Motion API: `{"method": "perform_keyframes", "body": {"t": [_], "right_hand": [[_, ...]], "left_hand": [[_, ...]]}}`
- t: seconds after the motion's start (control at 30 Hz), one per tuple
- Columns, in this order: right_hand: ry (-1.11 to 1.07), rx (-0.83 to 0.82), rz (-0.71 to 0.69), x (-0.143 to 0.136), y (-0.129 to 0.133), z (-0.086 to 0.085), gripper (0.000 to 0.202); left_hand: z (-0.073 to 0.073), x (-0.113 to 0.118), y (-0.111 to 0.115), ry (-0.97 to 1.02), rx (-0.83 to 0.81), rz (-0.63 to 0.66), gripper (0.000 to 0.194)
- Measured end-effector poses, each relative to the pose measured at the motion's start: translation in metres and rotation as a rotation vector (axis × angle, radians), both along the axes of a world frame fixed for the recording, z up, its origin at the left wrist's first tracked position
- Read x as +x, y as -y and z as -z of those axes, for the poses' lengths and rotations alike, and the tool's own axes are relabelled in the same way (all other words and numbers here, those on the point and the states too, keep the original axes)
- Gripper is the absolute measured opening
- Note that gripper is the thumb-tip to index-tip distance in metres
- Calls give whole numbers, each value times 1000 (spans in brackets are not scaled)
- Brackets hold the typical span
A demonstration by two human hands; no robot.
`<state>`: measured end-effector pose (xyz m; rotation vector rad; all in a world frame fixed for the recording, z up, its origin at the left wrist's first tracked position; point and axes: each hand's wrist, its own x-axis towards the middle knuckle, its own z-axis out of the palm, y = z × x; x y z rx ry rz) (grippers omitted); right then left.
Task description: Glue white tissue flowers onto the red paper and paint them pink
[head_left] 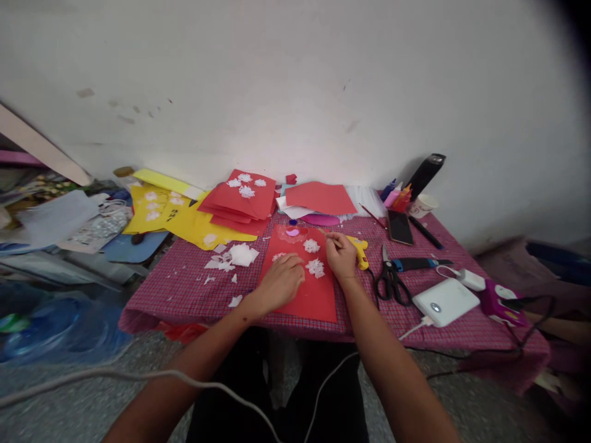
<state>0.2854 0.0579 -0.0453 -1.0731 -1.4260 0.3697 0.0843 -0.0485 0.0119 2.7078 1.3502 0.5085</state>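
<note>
A red sheet of paper (307, 304) lies in front of me with white paper flowers (316, 267) on it. My left hand (282, 281) rests on the sheet with its fingers stretched out, partly covering a pinkish-white flower (278, 256). At the sheet's right edge, my right hand (340, 255) is closed in a pinch around a thin stick, perhaps a brush; its tip points up and left. A clear dish (300, 236) with a pink patch in it sits at the sheet's top. Just right of that hand lies a yellow glue gun (361, 253).
White paper scraps (242, 254) lie left. Red sheets (240, 203) and yellow sheets (198, 227) are stacked behind. To the right are black scissors (390, 280), a utility knife (415, 264), a phone (399, 227) and a white power bank (446, 301). A cable (184, 376) crosses my lap.
</note>
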Motion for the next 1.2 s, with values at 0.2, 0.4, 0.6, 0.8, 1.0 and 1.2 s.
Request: {"method": "perform_keyframes", "body": {"t": [0.2, 0.4, 0.6, 0.8, 1.0, 1.2], "right_hand": [[0, -11, -2, 0, 1, -1, 18], [14, -26, 5, 1, 1, -1, 18], [5, -50, 17, 2, 0, 3, 19], [-4, -60, 12, 2, -1, 6, 19], [-32, -55, 25, 2, 1, 2, 18], [-56, -45, 38, 2, 4, 0, 17]], "left_hand": [[-21, -3, 13, 166, -63, 43, 20], [-33, -2, 43, 427, -192, 71, 15], [-30, -9, 73, 586, -248, -36, 16], [-29, -57, 97, 659, -59, -308, 27], [-42, -158, 88, 504, 47, -628, 33], [-27, -226, 60, 239, 52, -612, 33]]}}
